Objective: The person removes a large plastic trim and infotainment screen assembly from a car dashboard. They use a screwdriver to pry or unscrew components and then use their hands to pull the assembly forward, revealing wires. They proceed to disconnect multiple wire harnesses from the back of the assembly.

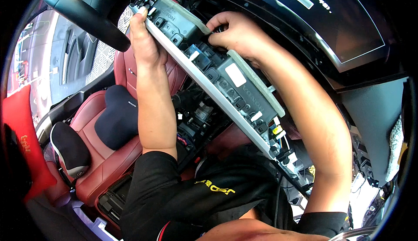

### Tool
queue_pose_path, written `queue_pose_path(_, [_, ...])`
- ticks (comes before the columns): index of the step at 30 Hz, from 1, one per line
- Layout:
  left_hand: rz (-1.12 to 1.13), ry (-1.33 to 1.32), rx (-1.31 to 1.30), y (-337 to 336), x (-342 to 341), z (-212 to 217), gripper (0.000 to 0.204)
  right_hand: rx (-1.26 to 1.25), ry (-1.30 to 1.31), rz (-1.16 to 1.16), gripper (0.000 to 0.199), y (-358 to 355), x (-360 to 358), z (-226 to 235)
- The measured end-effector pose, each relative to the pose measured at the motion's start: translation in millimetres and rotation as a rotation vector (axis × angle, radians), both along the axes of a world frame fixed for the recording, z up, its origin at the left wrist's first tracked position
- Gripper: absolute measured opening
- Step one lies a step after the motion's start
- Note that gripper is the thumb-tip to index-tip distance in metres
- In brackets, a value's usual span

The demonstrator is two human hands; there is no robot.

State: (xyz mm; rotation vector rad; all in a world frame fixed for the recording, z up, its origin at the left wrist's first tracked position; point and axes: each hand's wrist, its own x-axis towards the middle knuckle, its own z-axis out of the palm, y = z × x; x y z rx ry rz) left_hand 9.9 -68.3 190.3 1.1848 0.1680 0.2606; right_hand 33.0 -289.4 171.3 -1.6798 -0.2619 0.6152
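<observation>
A long dashboard trim panel with air vent housings and a silver edge is tilted in front of me, its back side up. My left hand is closed around its upper left end, thumb over the edge. Near the middle, between two grey foam-lined duct openings, my right hand has its fingers curled together at a dark part. What they pinch is hidden. A blue-black socket piece sits on the panel close to those fingers.
A large dark screen stands at the upper right. The steering wheel is at upper left. Red seats with dark cushions lie left. Exposed console parts and wiring show below the panel.
</observation>
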Motion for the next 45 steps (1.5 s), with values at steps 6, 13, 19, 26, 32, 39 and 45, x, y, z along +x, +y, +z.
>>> queue_pose_path(6, [-0.029,-0.006,-0.004,-2,1,4,0.043,-0.045,0.025,-0.101,0.025,8,-3,0])
queue_pose_path(13, [0.004,0.012,-0.004,-6,-3,1,0.042,-0.132,-0.076,-0.22,0.02,5,-15,-5])
queue_pose_path(19, [-0.032,-0.015,0.034,-6,-1,1,0.043,-0.087,-0.04,-0.226,0.021,3,-16,-4])
queue_pose_path(26, [-0.021,0.032,-0.007,-5,6,-2,0.035,-0.143,-0.183,-0.073,0.021,-2,-7,-4])
queue_pose_path(32, [-0.033,0.071,-0.01,6,8,-6,0.047,-0.182,-0.214,-0.096,0.021,-4,-7,-5])
queue_pose_path(39, [-0.038,0.024,0.001,13,10,-12,0.043,-0.125,-0.191,-0.192,0.023,-2,-11,-13])
queue_pose_path(45, [-0.046,0.044,-0.03,9,11,-12,0.05,0.167,0.03,-0.275,0.03,-9,-19,-22])
